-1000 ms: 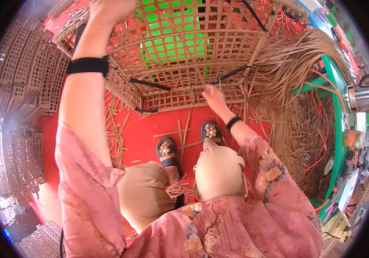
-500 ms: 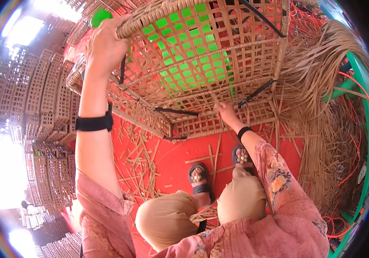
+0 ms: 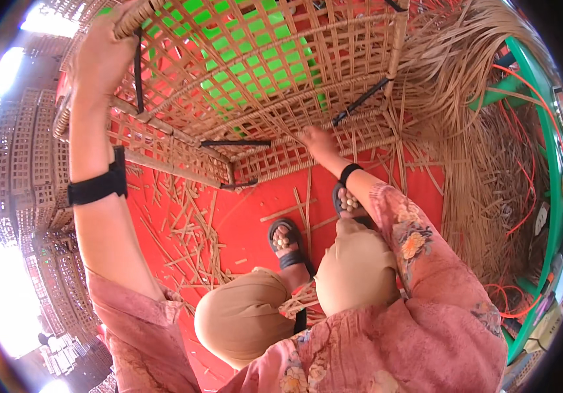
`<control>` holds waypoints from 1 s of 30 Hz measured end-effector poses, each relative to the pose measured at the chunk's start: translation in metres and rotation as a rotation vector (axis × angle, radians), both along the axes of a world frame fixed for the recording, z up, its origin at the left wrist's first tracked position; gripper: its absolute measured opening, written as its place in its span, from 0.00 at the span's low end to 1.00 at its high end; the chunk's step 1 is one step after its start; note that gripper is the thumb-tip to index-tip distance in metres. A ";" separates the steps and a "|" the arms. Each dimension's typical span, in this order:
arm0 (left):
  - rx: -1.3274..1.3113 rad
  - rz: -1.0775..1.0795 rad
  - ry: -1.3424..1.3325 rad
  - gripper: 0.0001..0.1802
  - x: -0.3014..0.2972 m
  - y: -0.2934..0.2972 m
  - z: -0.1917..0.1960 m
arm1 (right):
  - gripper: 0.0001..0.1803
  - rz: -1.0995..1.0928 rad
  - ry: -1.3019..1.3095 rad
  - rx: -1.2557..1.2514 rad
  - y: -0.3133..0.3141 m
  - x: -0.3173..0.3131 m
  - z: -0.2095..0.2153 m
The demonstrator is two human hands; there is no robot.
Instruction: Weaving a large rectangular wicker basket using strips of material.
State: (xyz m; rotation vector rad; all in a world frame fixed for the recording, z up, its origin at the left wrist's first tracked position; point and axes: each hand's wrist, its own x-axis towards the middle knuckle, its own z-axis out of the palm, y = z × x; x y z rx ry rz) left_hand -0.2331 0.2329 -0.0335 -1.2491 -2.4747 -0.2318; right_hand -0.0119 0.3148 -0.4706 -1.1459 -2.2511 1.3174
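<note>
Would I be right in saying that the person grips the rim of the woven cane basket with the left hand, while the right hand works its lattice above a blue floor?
Not quite: the head view shows a red floor, not blue. The rest holds: the left hand grips the rim of the woven cane basket, and the right hand works its lattice.

Basket (image 3: 262, 85) tipped further up and toward person, filled more of view. Left hand (image 3: 101, 56) rose with rim toward upper left. Right hand (image 3: 319, 141) shifted left along lower weave. Green crate behind lattice moved up.
</note>
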 end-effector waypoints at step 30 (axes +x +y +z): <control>0.136 -0.307 -0.081 0.16 0.051 0.008 0.004 | 0.12 -0.313 -0.053 -0.457 -0.032 0.106 -0.132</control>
